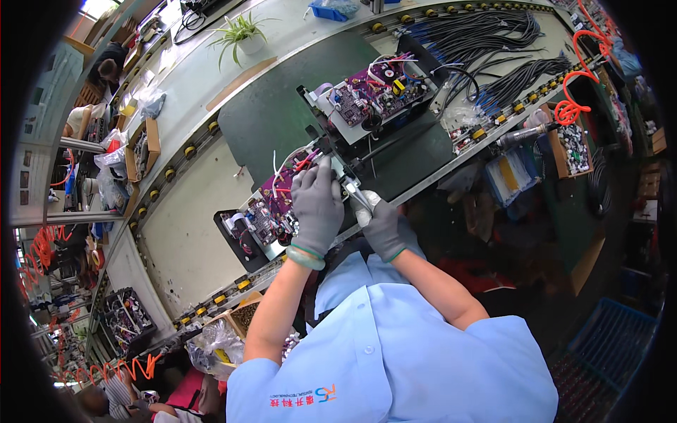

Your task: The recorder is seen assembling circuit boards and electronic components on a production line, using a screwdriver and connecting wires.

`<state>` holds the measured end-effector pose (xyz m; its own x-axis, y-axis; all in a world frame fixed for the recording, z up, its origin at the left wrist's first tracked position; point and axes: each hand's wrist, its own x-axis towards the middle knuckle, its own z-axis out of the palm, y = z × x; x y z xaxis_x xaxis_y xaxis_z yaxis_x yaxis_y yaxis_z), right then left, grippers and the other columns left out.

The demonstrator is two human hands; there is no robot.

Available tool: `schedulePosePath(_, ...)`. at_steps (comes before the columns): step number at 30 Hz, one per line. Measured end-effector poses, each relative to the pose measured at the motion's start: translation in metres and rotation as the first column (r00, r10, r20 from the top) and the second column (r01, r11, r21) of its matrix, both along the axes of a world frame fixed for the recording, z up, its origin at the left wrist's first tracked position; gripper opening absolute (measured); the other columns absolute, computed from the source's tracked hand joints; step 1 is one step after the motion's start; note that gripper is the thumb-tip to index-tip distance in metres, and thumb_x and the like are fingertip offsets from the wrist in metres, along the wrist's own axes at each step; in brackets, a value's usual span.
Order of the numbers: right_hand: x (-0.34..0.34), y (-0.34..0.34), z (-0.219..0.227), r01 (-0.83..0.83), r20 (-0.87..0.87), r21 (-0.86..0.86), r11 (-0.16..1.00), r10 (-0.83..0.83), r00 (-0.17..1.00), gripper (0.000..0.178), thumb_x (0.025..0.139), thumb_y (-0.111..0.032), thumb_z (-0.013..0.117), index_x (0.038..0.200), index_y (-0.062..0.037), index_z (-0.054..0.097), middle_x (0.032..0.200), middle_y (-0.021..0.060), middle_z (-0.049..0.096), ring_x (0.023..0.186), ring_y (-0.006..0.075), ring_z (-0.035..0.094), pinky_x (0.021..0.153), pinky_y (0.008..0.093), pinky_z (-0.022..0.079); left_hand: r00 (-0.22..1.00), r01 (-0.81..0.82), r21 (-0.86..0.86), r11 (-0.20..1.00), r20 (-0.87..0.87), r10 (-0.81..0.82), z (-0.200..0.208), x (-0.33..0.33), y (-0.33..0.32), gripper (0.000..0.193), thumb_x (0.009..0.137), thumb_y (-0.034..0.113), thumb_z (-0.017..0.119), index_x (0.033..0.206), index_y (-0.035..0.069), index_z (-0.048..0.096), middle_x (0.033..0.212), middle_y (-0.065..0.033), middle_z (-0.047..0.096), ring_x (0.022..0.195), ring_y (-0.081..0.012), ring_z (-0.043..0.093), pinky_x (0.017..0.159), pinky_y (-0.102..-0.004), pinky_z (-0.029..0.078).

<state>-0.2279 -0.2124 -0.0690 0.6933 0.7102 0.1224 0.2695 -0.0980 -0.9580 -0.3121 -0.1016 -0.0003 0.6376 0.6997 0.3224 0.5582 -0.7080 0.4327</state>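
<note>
My left hand point(316, 208), in a grey glove, bends its fingers over the end of a purple circuit board point(277, 187) fitted in an open chassis. Red, white and purple wires rise beside its fingertips. Whatever those fingers pinch is hidden under them. My right hand point(382, 229), also gloved, with pale-covered fingertips, closes round a slim metal piece point(358, 196) at the right end of the same chassis. Its exact kind is unclear. A black end panel point(240, 247) closes the chassis's left end. Beyond my hands sits a second open unit point(352, 106) with a similar purple board.
Both units rest on a dark green mat point(261, 116) on the roller-edged bench. Bundled black cables point(486, 35) lie at the far right. A potted plant point(250, 42) stands behind. An orange coiled hose point(571, 109) hangs right, beside a box of small parts point(572, 151).
</note>
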Motion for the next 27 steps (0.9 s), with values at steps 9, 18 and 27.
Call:
schedulePosePath(9,0.022,-0.006,0.020,-0.035,0.767,-0.153,0.988,0.141,0.627,0.011,0.080,-0.016,0.068,0.077,-0.0090,0.060,0.067,0.0070,0.055,0.059,0.0261,0.060,0.050,0.0405,0.047,0.983,-0.067,-0.657,0.751,0.085,0.162,-0.013,0.013,0.027,0.035,0.082,0.021,0.071,0.115,0.008,0.068,0.086,-0.0090,0.073,0.075,-0.0202,0.070,0.072,-0.0331,0.055)
schedulePosePath(18,0.031,-0.028,0.057,-0.106,0.688,-0.063,0.992,0.120,0.716,0.022,0.079,-0.014,0.066,0.100,-0.0074,0.068,0.072,0.0064,0.058,0.063,0.0246,0.062,0.052,0.0388,0.048,0.991,-0.096,-0.520,0.849,0.025,0.128,-0.009,0.015,0.027,0.017,0.087,0.020,0.069,0.099,0.007,0.067,0.081,-0.0127,0.071,0.075,-0.0255,0.070,0.071,-0.0360,0.053)
schedulePosePath(27,0.060,0.038,0.101,-0.320,0.794,-0.115,0.941,0.280,0.539,0.008,0.083,-0.016,0.065,0.087,-0.0093,0.062,0.075,0.0077,0.058,0.066,0.0252,0.065,0.053,0.0381,0.052,0.964,0.083,-0.445,0.892,0.264,0.042,-0.016,0.003,0.030,0.011,0.093,0.015,0.061,0.098,0.005,0.061,0.080,-0.0166,0.069,0.072,-0.0331,0.070,0.062,-0.0413,0.053)
